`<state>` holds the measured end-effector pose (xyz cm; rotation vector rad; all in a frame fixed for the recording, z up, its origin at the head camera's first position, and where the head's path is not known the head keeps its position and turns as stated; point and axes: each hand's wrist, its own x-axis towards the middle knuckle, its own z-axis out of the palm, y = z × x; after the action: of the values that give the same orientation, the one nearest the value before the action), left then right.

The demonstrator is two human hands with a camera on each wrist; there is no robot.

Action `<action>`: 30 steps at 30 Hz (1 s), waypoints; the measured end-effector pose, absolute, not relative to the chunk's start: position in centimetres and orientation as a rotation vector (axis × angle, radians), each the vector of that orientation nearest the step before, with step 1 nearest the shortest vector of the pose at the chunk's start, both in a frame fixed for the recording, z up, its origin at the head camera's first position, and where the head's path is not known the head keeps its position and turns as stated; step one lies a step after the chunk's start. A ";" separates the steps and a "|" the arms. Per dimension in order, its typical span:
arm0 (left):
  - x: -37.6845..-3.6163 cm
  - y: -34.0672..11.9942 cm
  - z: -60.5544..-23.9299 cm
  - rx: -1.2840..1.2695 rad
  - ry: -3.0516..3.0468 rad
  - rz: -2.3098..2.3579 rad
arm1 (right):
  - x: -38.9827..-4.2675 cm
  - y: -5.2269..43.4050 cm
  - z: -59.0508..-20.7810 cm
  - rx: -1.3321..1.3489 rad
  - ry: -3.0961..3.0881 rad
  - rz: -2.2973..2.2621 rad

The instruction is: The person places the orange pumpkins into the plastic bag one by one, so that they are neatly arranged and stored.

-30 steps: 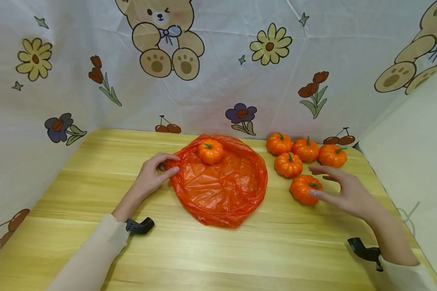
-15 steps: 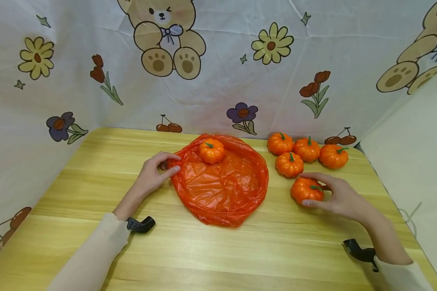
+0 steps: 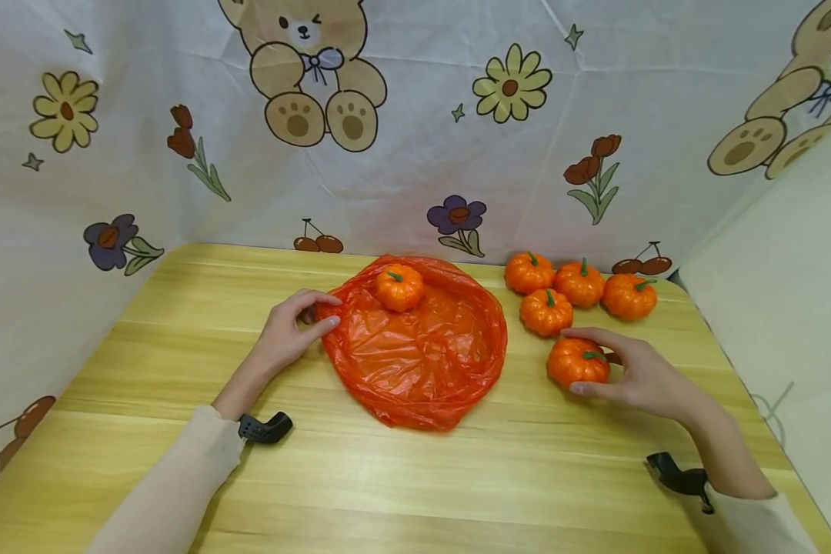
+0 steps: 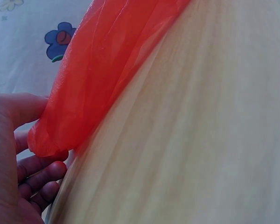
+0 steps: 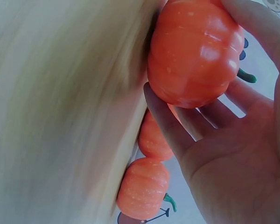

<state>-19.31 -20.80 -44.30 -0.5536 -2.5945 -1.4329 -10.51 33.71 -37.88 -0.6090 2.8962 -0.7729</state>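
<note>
Orange bag [image 3: 415, 350] holds one pumpkin [image 3: 399, 287]. My left hand [image 3: 287, 335] pinches its rim; my right hand [image 3: 630, 373] curls around the second pumpkin [image 3: 578, 362]. Three pumpkins [image 3: 579, 283] remain on the surface [image 3: 415, 477].

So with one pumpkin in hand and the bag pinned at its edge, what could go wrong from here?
1. The right hand grips the pumpkin close to the loose pumpkins; lifting it may nudge them into rolling.
2. The left hand pinches only one edge of the limp orange bag, so its mouth may sag.
3. The pumpkin in the bag could roll out.
</note>
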 end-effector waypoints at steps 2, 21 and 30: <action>-19.3 -20.7 -44.3 -0.552 -2.594 -1.432 | -10.5 33.6 -37.8 -0.604 2.888 -0.783; -19.0 -21.0 -44.1 -0.527 -2.600 -1.440 | -10.4 30.8 -34.6 -0.599 2.961 -0.921; -19.1 -20.5 -44.2 -0.549 -2.588 -1.433 | -11.5 29.0 -33.0 -0.623 2.955 -0.993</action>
<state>-19.14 -20.50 -44.22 -0.5494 -2.5880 -1.4326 -11.49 29.01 -33.00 -0.6226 2.9553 -0.9926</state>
